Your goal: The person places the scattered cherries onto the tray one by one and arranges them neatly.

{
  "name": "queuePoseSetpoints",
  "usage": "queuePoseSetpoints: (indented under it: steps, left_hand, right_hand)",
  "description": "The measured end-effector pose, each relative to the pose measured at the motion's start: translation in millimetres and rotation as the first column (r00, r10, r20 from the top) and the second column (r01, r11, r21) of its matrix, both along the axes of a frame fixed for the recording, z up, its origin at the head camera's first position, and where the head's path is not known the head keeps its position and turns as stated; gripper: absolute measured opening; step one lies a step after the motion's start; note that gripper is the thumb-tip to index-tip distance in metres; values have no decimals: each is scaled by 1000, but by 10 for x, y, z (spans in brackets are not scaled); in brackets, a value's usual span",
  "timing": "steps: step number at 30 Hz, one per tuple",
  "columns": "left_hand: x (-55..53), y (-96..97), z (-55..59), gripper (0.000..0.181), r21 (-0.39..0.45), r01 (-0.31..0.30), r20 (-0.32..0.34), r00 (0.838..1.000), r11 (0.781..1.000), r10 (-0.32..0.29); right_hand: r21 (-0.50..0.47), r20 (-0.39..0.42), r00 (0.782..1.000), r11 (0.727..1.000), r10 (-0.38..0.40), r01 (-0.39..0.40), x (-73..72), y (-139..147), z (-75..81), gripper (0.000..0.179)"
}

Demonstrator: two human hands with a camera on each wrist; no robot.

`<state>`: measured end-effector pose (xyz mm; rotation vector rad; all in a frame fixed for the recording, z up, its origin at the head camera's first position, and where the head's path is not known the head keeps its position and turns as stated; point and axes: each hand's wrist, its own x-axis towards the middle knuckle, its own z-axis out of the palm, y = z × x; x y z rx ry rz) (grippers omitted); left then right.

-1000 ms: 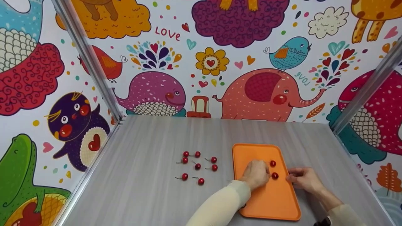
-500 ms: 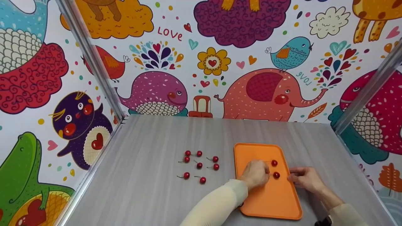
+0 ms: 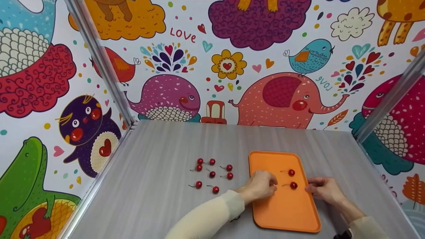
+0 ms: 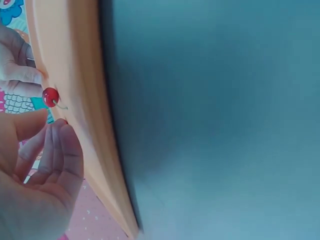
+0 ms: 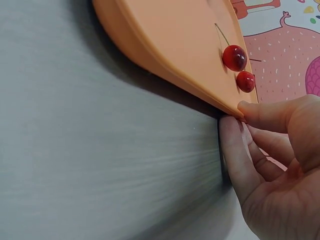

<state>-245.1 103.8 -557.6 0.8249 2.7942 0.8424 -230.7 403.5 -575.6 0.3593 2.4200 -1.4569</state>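
Note:
An orange tray lies on the table with two red cherries near its right side, their stems pointing left. My left hand is over the tray's left part, beside those cherries. In the left wrist view its thumb and fingers are loosely bent and apart, with nothing between them; a cherry shows just past the fingertips. My right hand pinches the tray's right rim, thumb on top and fingers against the outside. Both cherries also appear in the right wrist view, close to that thumb.
Several stemmed cherries lie spread on the grey table left of the tray. Printed cartoon walls and metal corner posts enclose the table at the back and sides.
My left hand has drawn back leftward from the two cherries on the tray, and its fingers have loosened, leaving their stems in sight. My right hand stays at the rim.

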Motion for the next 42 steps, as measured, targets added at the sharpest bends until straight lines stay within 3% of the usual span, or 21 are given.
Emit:
queuePoseSetpoints:
  steps: [6, 14, 21, 27, 34, 42]
  left_hand:
    - [-62, -369, 33, 14, 47, 57, -46, 997, 997, -55]
    - [-172, -764, 159, 15, 101, 84, -107, 992, 991, -73]
    - [-221, -1103, 188, 16, 141, 54, -96, 995, 989, -41]
    - [-199, -1427, 174, 16, 174, 46, -133, 991, 984, -23]
    - [-165, -1812, 200, 15, 232, -4, -74, 997, 973, 21]
    - [-147, -2159, 196, 12, 248, -46, -102, 992, 968, 74]
  right_hand:
    - [-7, 16, 1000, 1000, -11, 11, -11, 3, 9, 45]
    - [-38, -10, 1000, 999, -5, 5, 0, 9, -18, 45]
    - [-16, 12, 1000, 1000, -3, 3, -2, 14, -3, 45]
    - [-3, 4, 1000, 1000, 3, -3, -11, 2, 6, 44]
    - [-3, 9, 1000, 1000, -1, 1, -13, 4, -18, 45]
    - [16, 3, 1000, 1000, -17, 17, -18, 6, -22, 47]
